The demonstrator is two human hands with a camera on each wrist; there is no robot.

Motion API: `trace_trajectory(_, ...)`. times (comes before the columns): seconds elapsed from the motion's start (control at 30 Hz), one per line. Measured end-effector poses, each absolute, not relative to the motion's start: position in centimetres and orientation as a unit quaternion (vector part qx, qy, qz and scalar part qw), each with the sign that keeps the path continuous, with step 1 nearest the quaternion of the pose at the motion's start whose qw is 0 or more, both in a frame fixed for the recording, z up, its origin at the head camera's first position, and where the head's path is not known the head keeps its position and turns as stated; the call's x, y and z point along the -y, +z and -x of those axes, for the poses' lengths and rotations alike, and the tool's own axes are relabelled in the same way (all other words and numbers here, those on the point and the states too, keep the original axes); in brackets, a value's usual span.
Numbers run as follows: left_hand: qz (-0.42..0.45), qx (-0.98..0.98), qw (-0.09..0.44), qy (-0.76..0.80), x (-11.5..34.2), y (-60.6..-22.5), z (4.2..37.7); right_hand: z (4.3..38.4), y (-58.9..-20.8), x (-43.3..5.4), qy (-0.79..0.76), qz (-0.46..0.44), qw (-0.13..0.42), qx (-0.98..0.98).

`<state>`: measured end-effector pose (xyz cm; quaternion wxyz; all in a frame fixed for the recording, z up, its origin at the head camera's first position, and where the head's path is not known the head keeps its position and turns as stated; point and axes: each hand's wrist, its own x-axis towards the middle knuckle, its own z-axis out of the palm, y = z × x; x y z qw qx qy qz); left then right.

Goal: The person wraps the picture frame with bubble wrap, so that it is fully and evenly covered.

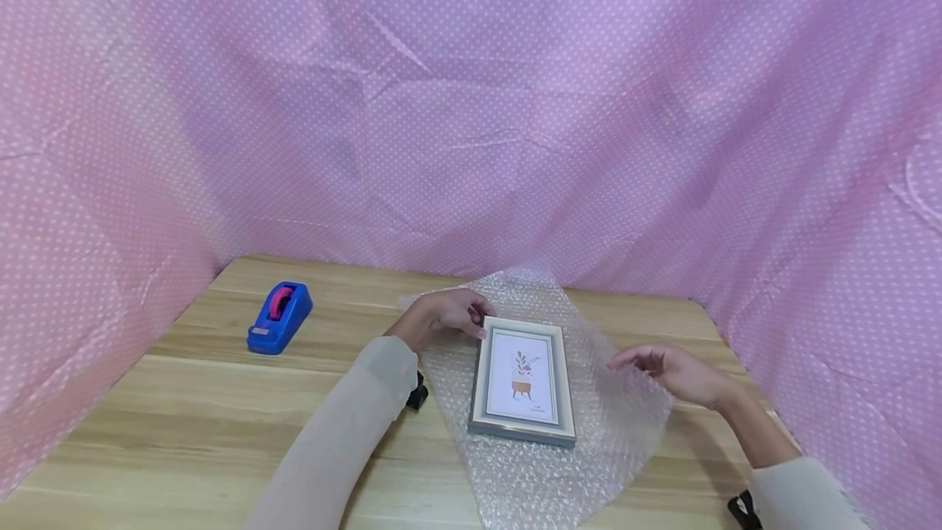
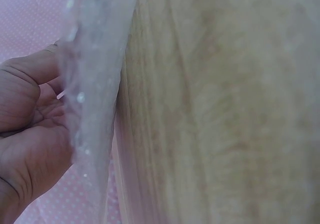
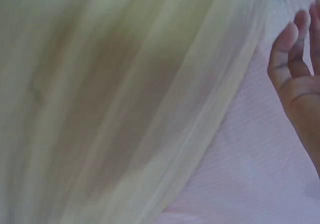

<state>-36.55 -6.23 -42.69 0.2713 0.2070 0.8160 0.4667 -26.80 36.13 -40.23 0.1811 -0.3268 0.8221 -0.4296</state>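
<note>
A picture frame [image 1: 521, 379] with a pale border and a potted-plant print lies face up on a sheet of bubble wrap [image 1: 522, 485]. At its far left corner, my left hand [image 1: 450, 311] holds the frame with bent fingers, thumb at the left edge. The left wrist view shows that hand [image 2: 35, 114] partly behind a raised edge of bubble wrap [image 2: 92, 103]. My right hand [image 1: 673, 370] is at the wrap's right corner, fingers loosely bent over the sheet. In the right wrist view this hand [image 3: 305, 88] shows relaxed fingers with nothing between them.
A blue tape dispenser [image 1: 281, 317] with a pink roll stands at the left on the wooden table [image 1: 169, 432]. Pink dotted cloth [image 1: 456, 129] hangs behind the table and along both sides. Black straps show at both wrists.
</note>
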Motion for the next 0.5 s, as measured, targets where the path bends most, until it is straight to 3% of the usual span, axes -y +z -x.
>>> trace_trajectory(0.33,-0.213,-0.822,0.268,0.454,6.3,-42.7,36.6,27.4,-39.7,-30.9,-0.479,0.343,0.093,-0.803)
trace_trajectory(0.5,-0.214,-0.825,0.267,0.449,6.3,-42.6,36.6,27.5,-39.2,-28.0,-0.480,0.335,0.088,-0.806)
